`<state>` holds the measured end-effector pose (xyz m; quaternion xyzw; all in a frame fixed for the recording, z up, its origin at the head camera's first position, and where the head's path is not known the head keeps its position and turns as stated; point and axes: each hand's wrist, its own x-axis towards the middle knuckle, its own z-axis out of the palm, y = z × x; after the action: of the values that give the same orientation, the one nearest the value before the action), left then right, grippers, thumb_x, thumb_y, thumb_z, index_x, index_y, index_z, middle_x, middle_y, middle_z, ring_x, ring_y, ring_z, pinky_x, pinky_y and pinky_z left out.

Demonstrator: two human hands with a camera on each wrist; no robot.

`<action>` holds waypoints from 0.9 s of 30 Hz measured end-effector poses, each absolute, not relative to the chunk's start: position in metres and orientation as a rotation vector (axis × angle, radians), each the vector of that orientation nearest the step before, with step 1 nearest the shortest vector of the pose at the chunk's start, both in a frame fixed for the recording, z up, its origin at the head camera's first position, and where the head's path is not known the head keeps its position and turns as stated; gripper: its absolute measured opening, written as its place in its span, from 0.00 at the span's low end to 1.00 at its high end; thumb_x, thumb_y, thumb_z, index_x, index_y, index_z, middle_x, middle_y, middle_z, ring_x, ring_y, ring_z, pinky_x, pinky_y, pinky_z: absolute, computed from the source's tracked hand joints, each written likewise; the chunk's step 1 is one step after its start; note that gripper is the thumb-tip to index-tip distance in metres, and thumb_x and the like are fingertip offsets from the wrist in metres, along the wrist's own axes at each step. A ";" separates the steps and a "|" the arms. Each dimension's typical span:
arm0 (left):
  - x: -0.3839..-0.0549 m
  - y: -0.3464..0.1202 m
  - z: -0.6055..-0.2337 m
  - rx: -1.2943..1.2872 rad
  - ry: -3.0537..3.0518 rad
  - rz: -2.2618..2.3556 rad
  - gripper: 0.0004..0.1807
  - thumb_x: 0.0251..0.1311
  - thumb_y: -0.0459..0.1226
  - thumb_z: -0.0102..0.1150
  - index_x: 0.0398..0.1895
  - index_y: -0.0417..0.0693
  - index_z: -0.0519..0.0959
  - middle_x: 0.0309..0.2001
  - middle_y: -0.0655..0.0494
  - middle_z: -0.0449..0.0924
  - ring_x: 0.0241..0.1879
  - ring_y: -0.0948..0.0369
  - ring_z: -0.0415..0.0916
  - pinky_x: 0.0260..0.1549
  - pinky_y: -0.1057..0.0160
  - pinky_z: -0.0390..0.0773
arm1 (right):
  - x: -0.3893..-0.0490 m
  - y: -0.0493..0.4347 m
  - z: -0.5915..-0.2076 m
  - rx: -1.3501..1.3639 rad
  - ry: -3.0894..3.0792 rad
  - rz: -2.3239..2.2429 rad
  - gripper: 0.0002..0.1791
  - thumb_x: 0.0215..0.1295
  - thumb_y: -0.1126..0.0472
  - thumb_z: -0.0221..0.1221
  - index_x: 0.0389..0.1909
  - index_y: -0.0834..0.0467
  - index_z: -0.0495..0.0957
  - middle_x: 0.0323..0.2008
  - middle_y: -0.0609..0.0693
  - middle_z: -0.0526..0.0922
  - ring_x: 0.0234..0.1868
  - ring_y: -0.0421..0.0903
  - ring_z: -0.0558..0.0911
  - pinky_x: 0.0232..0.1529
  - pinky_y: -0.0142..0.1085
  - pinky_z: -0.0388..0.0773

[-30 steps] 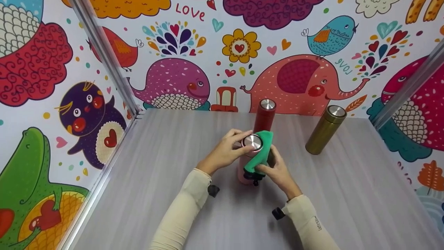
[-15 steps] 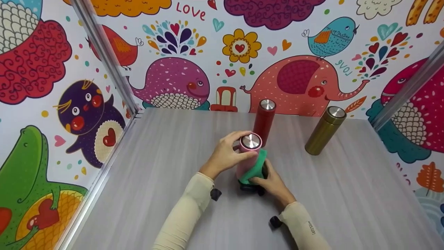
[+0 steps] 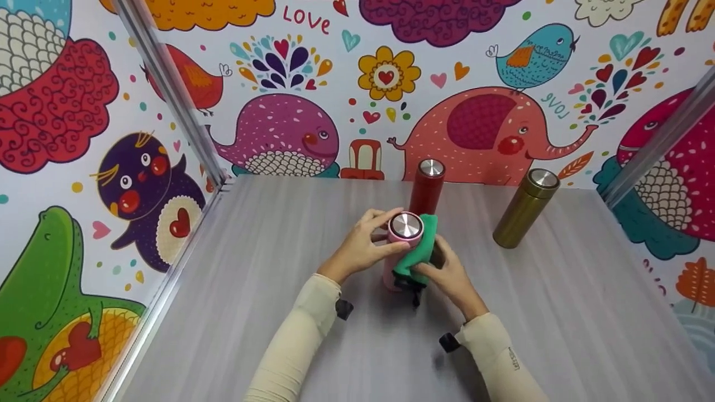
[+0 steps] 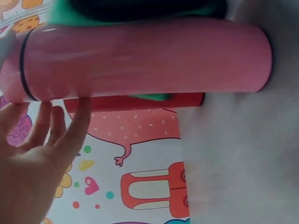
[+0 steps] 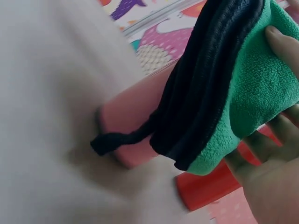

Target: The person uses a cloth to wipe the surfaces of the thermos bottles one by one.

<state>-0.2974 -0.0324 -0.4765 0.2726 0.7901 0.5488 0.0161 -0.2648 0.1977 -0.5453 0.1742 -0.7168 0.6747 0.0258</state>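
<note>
A pink thermos bottle [image 3: 392, 272] with a shiny steel-topped lid stands upright near the middle of the table. My left hand [image 3: 358, 248] grips it around the lid end, thumb on the near side and fingers behind. In my right hand [image 3: 448, 274] is a green towelling cloth [image 3: 420, 248] with black trim and a short black loop, held against the bottle's right side. The right wrist view shows the thumb on top of the cloth [image 5: 264, 79] and the fingers beneath it. Behind stands a red thermos bottle [image 3: 425, 192], partly hidden by the cloth.
A gold thermos bottle [image 3: 522, 215] stands at the back right. Grey wood-look table top [image 3: 268, 234] lies around the bottles. Printed cartoon panels [image 3: 285, 134] rise behind and at the sides, joined by metal corner posts [image 3: 176, 95].
The right hand with the cloth slid down along the pink bottle half a second ago and is now higher up again. The left hand keeps its grip at the top.
</note>
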 end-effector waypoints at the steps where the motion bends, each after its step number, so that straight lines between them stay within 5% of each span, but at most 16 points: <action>1: -0.298 -0.034 -0.477 0.843 2.460 1.695 0.41 0.56 0.54 0.71 0.74 0.62 0.68 0.56 0.57 0.70 0.56 0.59 0.73 0.55 0.62 0.77 | -0.266 0.197 -0.540 0.550 -2.211 2.073 0.40 0.63 0.72 0.65 0.74 0.58 0.61 0.65 0.55 0.72 0.64 0.52 0.72 0.64 0.43 0.70; 6: -0.299 -0.040 -0.475 0.843 2.402 1.698 0.42 0.57 0.55 0.70 0.75 0.62 0.65 0.60 0.61 0.73 0.58 0.63 0.72 0.56 0.60 0.77 | -0.269 0.198 -0.515 0.591 -2.184 2.018 0.39 0.63 0.73 0.64 0.74 0.62 0.60 0.65 0.57 0.72 0.65 0.53 0.72 0.67 0.44 0.67; 13: -0.299 -0.041 -0.473 0.931 2.270 1.740 0.31 0.64 0.44 0.68 0.69 0.53 0.69 0.61 0.58 0.74 0.62 0.59 0.72 0.59 0.50 0.74 | -0.266 0.200 -0.495 0.657 -2.147 1.931 0.39 0.61 0.76 0.64 0.72 0.64 0.62 0.63 0.58 0.74 0.61 0.53 0.75 0.65 0.41 0.70; 19: -0.297 -0.030 -0.472 0.882 2.356 1.762 0.34 0.59 0.50 0.71 0.67 0.52 0.74 0.60 0.54 0.70 0.59 0.59 0.72 0.55 0.56 0.78 | -0.270 0.201 -0.505 0.726 -2.170 1.931 0.42 0.60 0.78 0.64 0.74 0.66 0.57 0.65 0.65 0.70 0.64 0.61 0.72 0.66 0.41 0.68; 27: -0.297 -0.030 -0.470 0.820 2.388 1.747 0.40 0.54 0.54 0.73 0.70 0.57 0.72 0.59 0.61 0.74 0.58 0.62 0.74 0.56 0.60 0.77 | -0.270 0.203 -0.537 0.755 -2.146 2.018 0.44 0.61 0.74 0.65 0.76 0.59 0.56 0.68 0.57 0.69 0.66 0.55 0.70 0.66 0.41 0.67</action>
<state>-0.2974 -0.0300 -0.4699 0.2668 0.7774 0.5685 0.0356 -0.2696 0.2031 -0.5373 0.2478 -0.7048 0.6628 0.0504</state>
